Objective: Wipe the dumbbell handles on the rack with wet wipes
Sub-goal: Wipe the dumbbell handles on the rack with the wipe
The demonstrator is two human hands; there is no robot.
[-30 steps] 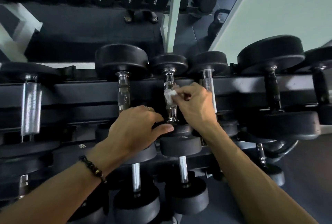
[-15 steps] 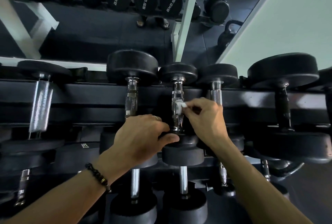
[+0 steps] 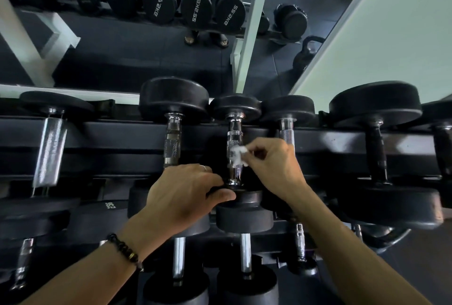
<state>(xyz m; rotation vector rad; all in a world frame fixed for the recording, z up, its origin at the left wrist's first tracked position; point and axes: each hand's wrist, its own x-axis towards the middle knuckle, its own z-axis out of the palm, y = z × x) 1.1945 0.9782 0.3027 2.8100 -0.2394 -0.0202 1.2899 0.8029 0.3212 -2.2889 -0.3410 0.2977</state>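
A small dumbbell with a chrome knurled handle [image 3: 234, 133] lies on the black rack [image 3: 110, 148] in the middle of the top row. My right hand [image 3: 274, 168] pinches a small white wet wipe [image 3: 238, 154] and presses it against the lower half of that handle. My left hand [image 3: 186, 190] grips the near black head [image 3: 247, 197] of the same dumbbell, thumb on its rim. A dark bead bracelet sits on my left wrist.
Neighbouring dumbbells flank it: a bigger one with a chrome handle [image 3: 172, 143] on the left, a slim chrome one [image 3: 286, 128] on the right, black-handled ones [image 3: 375, 143] farther right. A lower row [image 3: 245, 253] sits beneath. A mirror [image 3: 146, 48] behind shows more weights and a kettlebell [image 3: 305, 53].
The wipe in my right hand has slid a little down the chrome handle. My left hand stays on the dumbbell's near head. The view has tilted upward slightly.
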